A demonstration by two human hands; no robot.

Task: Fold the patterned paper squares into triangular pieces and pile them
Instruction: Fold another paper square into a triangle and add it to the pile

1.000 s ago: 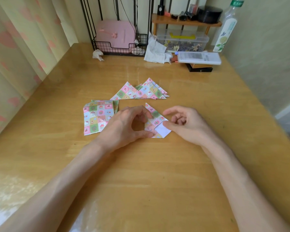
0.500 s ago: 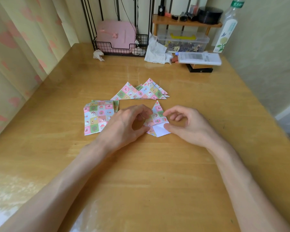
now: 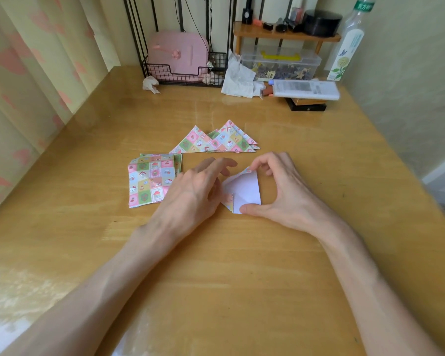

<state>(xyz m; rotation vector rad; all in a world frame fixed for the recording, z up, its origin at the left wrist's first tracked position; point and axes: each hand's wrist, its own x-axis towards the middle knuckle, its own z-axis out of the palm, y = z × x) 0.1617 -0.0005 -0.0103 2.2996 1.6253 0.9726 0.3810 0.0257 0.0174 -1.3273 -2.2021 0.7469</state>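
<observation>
A half-folded patterned paper (image 3: 244, 191) lies on the wooden table (image 3: 242, 265) between my hands, its white underside turned up. My right hand (image 3: 280, 191) pinches it, forefinger on the top corner and thumb on the bottom corner. My left hand (image 3: 195, 191) rests on the paper's left edge with its fingers bent over it. A stack of flat patterned squares (image 3: 150, 179) sits just left of my left hand. A pile of folded triangles (image 3: 219, 140) lies beyond my hands.
Along the table's back edge stand a black wire rack with a pink case (image 3: 177, 57), crumpled tissues (image 3: 239, 78), a clear storage box (image 3: 280, 62), a white remote-like box (image 3: 303, 89) and a tall bottle (image 3: 350, 39). A curtain hangs at the left.
The paper's patterned flap has been lifted and turned over, so the white side now shows. My right forefinger moved up to the top corner; my left fingers spread out.
</observation>
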